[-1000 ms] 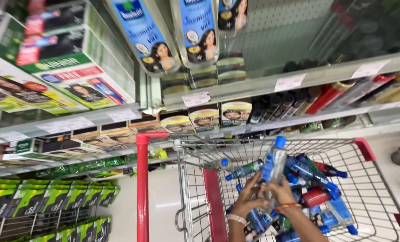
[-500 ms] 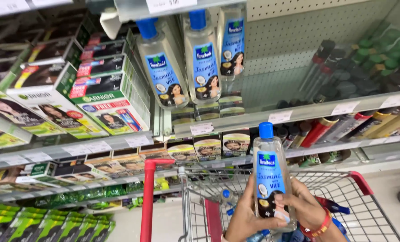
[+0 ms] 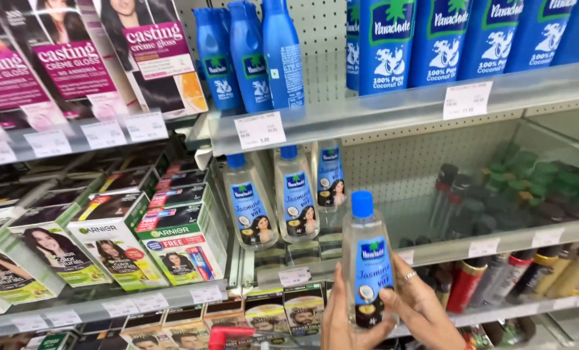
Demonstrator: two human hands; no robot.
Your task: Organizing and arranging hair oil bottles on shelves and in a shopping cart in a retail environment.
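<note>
- A clear plastic bottle with a blue cap and a blue label (image 3: 366, 262) stands up straight in front of the shop shelves, low in the middle of the view.
- The left hand (image 3: 342, 319) wraps around the bottom of this bottle from the left side and grips it.
- The right hand (image 3: 420, 306) grips the same bottle from the right, with its fingers (image 3: 393, 299) lying across the label. One finger wears a ring.
- Just behind the bottle, three more clear bottles with blue caps (image 3: 288, 198) stand in a row on the grey metal shelf (image 3: 432, 249).
- On the shelf above stand tall solid blue bottles (image 3: 250, 55), and white price tags (image 3: 259, 129) hang on its front edge.
- To the left, green and white boxes with faces on them (image 3: 143, 243) fill the shelves.
- To the right, dark bottles with green caps (image 3: 536, 188) look blurry.
- A red cart handle (image 3: 228, 336) peeks up at the bottom edge.
</note>
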